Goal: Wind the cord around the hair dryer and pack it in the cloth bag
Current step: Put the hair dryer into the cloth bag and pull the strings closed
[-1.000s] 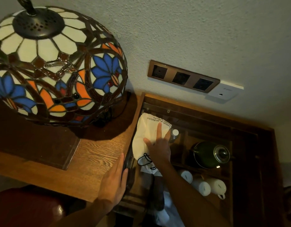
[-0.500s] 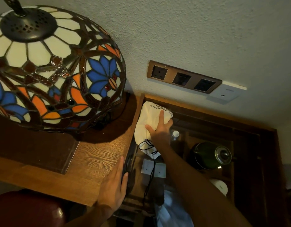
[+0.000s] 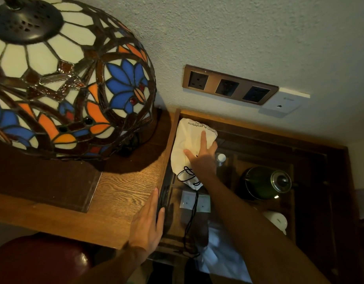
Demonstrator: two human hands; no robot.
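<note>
A cream cloth bag (image 3: 186, 140) with black printed text lies on the glass top of a low wooden cabinet (image 3: 258, 130), against the wall. It is bulging and its black drawstring (image 3: 192, 210) trails down from the gathered mouth. My right hand (image 3: 203, 154) lies flat on the bag with fingers spread and straight. My left hand (image 3: 148, 224) rests flat on the right edge of the wooden table (image 3: 123, 189), fingers straight. The hair dryer is not visible; whether it is inside the bag I cannot tell.
A large stained-glass lamp (image 3: 70, 78) fills the table at left. A brown socket strip (image 3: 230, 87) is on the wall. Under the glass sit a green kettle (image 3: 265, 183), a small bottle (image 3: 220, 158) and white cups (image 3: 276, 220). A red seat (image 3: 39, 261) is at bottom left.
The bag and my right hand have slid farther back toward the wall along the cabinet top. The left hand has stayed on the table edge.
</note>
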